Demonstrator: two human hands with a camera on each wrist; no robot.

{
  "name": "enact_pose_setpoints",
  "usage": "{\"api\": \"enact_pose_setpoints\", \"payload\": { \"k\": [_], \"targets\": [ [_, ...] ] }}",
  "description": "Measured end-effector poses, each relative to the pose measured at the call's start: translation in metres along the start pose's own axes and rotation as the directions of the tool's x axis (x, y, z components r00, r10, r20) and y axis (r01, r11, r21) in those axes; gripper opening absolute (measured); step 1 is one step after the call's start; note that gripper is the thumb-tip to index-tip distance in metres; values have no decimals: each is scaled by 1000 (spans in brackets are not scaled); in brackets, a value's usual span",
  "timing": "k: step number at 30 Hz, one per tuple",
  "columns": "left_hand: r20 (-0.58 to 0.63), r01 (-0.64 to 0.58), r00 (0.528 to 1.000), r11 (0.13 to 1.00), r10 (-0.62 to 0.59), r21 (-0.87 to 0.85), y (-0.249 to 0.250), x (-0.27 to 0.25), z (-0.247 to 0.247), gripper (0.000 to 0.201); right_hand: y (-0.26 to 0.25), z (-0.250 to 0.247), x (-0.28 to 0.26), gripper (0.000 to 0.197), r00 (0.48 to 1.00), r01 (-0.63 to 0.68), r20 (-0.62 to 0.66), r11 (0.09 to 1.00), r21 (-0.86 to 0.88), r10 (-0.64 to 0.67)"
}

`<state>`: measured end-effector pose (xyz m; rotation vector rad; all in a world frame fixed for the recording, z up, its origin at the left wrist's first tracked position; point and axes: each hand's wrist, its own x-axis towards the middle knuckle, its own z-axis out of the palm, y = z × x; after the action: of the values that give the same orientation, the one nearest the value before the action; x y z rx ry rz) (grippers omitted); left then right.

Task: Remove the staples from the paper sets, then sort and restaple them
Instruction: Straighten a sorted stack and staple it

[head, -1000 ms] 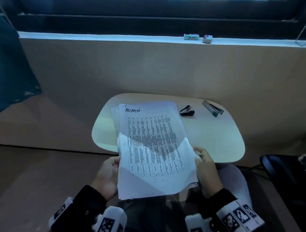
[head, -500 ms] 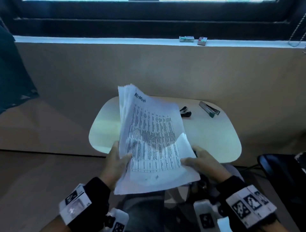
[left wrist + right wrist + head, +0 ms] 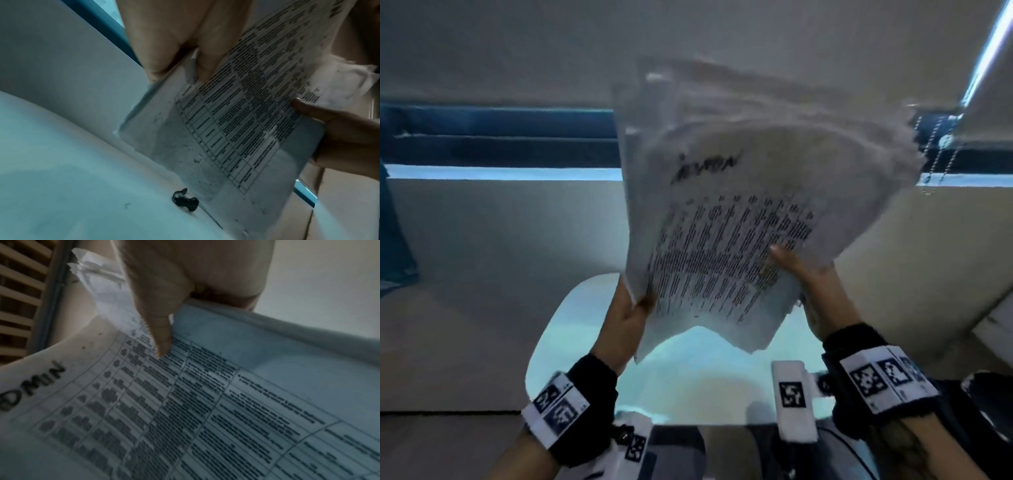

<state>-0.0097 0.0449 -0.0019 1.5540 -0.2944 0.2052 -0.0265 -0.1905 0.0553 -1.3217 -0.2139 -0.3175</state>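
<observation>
Paper stack: A thick stack of printed papers (image 3: pixel 729 219) was held up in the air above the bench (image 3: pixel 558 339), tilted, with its printed face toward the person. The top sheet carried a table of dense text and a handwritten word ending in "MIN" near its top. The upper corners of the sheets fanned out unevenly and looked blurred.

Left hand: The left hand (image 3: pixel 625 318) gripped the lower left edge of the papers. Its thumb lay on the front of the top sheet and the fingers (image 3: pixel 156 48) curled behind the stack, so the paper rose up and to the right from this hand.

Right hand: The right hand (image 3: pixel 810 284) held the right edge of the papers, lower down on the sheet. The thumb (image 3: pixel 162 331) pressed onto the printed table on the front, and the other fingers were hidden behind the sheets.

Papers relative to the hands: The stack sat between the two hands, pinched at both side edges, with its bottom edge hanging free just above the wrists.

Bench: Pale and rounded, it lay below the raised papers.

Staple remover: In the left wrist view, a small black staple remover (image 3: pixel 185 199) rested on the bench, close to the bottom corner of the papers; I could not tell if they touched.

Surroundings: A pale wall and a window ledge (image 3: pixel 500 171) ran behind the bench, with a beaded cord (image 3: pixel 935 150) hanging at the right.
</observation>
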Motion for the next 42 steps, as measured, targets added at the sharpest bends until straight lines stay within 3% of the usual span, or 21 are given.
{"api": "enact_pose_setpoints", "payload": {
  "k": [5,7,10,13,17,21,24,26,27,30,32,34,36,39,42],
  "targets": [
    [-6,73,997,997,-73,19,-31,-2,3,30,22,2,-3,10,989,-8,-150,998,-66,-2],
    [-23,141,990,990,-141,-5,-46,-10,4,50,37,3,-9,17,980,-42,-197,989,-139,14],
    [12,152,988,988,-151,-19,-39,-10,-2,81,41,2,-10,15,979,-81,-200,976,-201,40],
    [-9,-5,1000,999,5,-39,3,14,-10,86,33,-3,-7,33,986,-105,-149,966,-238,70],
    [-70,-296,955,948,290,-115,72,44,-11,81,6,-5,-5,56,1000,15,-13,980,-199,-17],
    [-85,-404,914,907,396,-119,109,53,6,61,-27,0,5,58,982,188,30,982,24,-188],
    [-111,-406,912,907,394,-110,120,58,21,54,-37,12,11,69,972,235,27,966,-108,-233],
    [-186,-422,895,905,406,-58,125,64,24,43,-46,14,14,94,942,308,-19,882,-356,-336],
    [-213,-432,883,901,418,-25,127,67,23,38,-50,11,16,103,903,378,3,794,-476,-429],
    [-169,-476,852,868,495,141,126,71,16,32,-62,-2,25,80,761,555,198,463,-691,-618],
    [-63,-540,821,808,567,235,127,71,12,36,-68,-7,30,61,744,538,273,303,-787,-610],
    [60,-615,764,697,643,369,128,72,9,41,-71,-8,30,51,752,512,282,258,-819,-596],
    [167,-648,731,597,661,474,131,72,6,46,-72,-6,29,57,770,500,285,261,-826,-571],
    [260,-666,728,565,635,487,136,73,0,47,-75,-5,29,72,828,450,298,245,-859,-475],
    [258,-654,743,588,618,476,138,72,-3,50,-79,-1,28,59,843,411,253,267,-872,-475]
  ]
}}
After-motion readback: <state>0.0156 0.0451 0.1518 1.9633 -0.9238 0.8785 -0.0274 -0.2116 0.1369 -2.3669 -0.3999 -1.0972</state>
